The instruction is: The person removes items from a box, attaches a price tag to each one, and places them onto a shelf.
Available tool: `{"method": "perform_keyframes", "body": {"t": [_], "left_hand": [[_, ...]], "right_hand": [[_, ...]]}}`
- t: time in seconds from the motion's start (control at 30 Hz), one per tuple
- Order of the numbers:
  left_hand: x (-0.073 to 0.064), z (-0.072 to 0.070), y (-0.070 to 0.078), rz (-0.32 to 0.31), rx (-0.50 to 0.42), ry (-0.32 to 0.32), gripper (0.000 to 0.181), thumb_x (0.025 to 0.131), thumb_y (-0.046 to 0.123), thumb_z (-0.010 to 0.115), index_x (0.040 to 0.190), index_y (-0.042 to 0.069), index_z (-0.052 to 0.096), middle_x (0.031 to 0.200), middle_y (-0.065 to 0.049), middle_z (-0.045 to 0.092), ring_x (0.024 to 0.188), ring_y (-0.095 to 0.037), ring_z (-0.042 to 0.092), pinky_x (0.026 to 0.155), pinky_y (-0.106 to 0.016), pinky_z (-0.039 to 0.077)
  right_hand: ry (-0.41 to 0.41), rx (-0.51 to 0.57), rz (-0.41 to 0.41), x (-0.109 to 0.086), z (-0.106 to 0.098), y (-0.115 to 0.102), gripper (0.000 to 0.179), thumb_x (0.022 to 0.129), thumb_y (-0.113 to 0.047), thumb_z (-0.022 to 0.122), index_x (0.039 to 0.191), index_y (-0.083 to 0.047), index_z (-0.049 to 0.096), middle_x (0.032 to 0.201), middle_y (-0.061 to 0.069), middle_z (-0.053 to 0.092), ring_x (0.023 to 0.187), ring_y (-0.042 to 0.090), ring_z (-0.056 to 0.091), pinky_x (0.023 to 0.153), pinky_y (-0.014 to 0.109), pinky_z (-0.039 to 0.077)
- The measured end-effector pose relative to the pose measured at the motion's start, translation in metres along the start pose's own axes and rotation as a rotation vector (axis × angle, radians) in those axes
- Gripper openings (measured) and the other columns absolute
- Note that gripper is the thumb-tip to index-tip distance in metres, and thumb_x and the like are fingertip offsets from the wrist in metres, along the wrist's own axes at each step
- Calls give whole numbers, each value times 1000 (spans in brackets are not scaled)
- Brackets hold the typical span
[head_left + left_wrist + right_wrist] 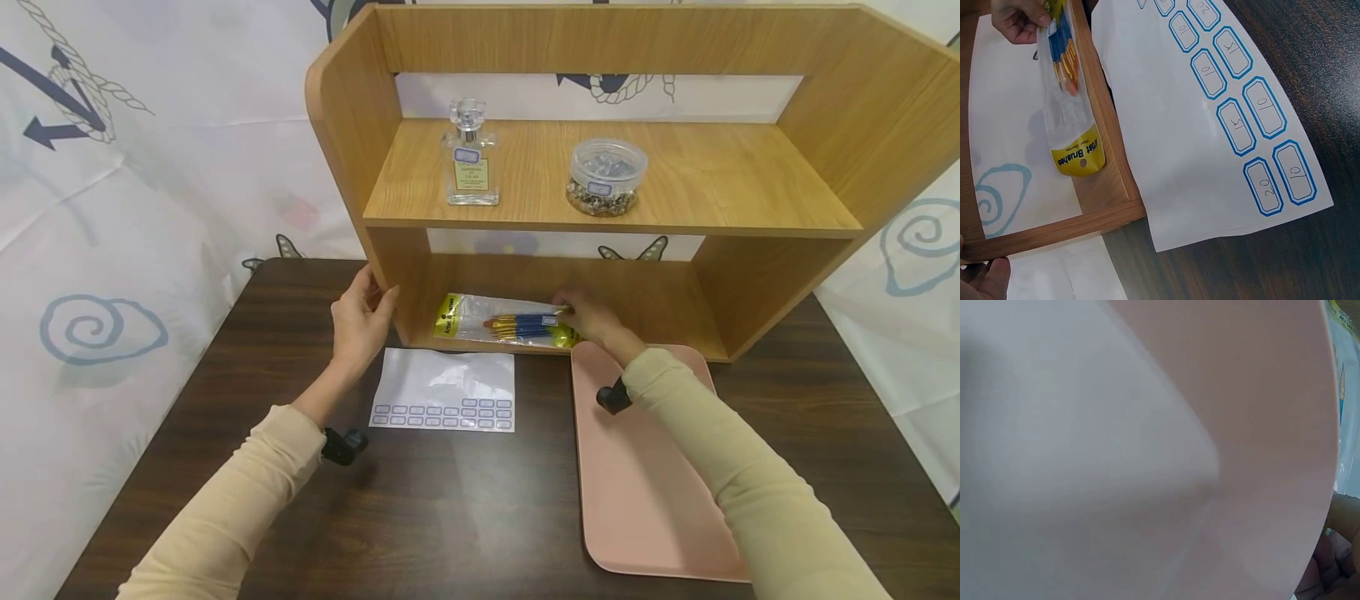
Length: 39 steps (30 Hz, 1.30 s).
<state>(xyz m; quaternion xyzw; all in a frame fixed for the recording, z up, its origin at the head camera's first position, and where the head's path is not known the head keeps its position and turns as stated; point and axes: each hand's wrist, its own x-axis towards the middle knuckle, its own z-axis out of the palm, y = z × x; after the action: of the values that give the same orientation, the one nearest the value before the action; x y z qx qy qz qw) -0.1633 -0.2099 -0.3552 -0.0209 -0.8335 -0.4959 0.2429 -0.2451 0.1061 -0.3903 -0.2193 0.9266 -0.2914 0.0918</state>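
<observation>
A clear packet of paintbrushes (517, 327) with a yellow header lies along the front of the lower compartment of a wooden shelf (615, 223). My right hand (588, 317) pinches the packet near its right end, thumb beside a small white label (1052, 27). At the shelf's left side panel, my left hand (360, 321) grips the front edge, its fingers partly hidden behind the wood. Below the shelf lies a sheet of blue-bordered number stickers (450, 383). In the right wrist view the pink tray (1260, 425) covers most of the picture, the right hand only at the edge.
A glass perfume bottle (472, 171) and a round clear tub (606, 179) stand on the upper shelf, each bearing a label. The pink tray lies on the dark wooden table (465, 508), under the right forearm. A patterned cloth (150, 208) hangs behind.
</observation>
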Motion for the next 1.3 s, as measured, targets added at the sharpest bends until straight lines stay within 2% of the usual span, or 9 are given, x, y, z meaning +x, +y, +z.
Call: {"method": "perform_keyframes", "body": {"t": [0.37, 0.77, 0.97, 1.3], "left_hand": [[0, 0, 0, 3, 10, 4, 40, 89, 0, 59, 128, -2, 51, 121, -23, 60, 111, -31, 59, 88, -38, 50], [1, 1, 0, -1, -3, 3, 39, 89, 0, 58, 128, -2, 51, 121, -23, 60, 112, -33, 59, 88, -39, 50], [0, 1, 0, -8, 33, 1, 40, 90, 2, 59, 128, 0, 51, 121, -22, 61, 111, -32, 60, 87, -39, 51], [0, 0, 0, -3, 29, -1, 40, 89, 0, 59, 128, -1, 51, 122, -22, 60, 112, -32, 59, 88, -40, 50]], "right_hand": [[44, -30, -12, 0, 2, -1, 21, 88, 3, 57, 109, 5, 60, 115, 23, 60, 107, 35, 54, 93, 47, 43], [45, -55, -4, 1, 4, 1, 21, 89, 2, 57, 110, 3, 61, 116, 21, 60, 109, 35, 54, 95, 47, 42], [36, -60, 9, 3, 5, 2, 26, 89, 2, 57, 115, 3, 61, 120, 22, 59, 114, 35, 52, 98, 47, 41], [20, -55, -14, -2, 4, 2, 35, 90, 0, 57, 125, 5, 54, 128, 24, 54, 119, 38, 49, 101, 47, 39]]}}
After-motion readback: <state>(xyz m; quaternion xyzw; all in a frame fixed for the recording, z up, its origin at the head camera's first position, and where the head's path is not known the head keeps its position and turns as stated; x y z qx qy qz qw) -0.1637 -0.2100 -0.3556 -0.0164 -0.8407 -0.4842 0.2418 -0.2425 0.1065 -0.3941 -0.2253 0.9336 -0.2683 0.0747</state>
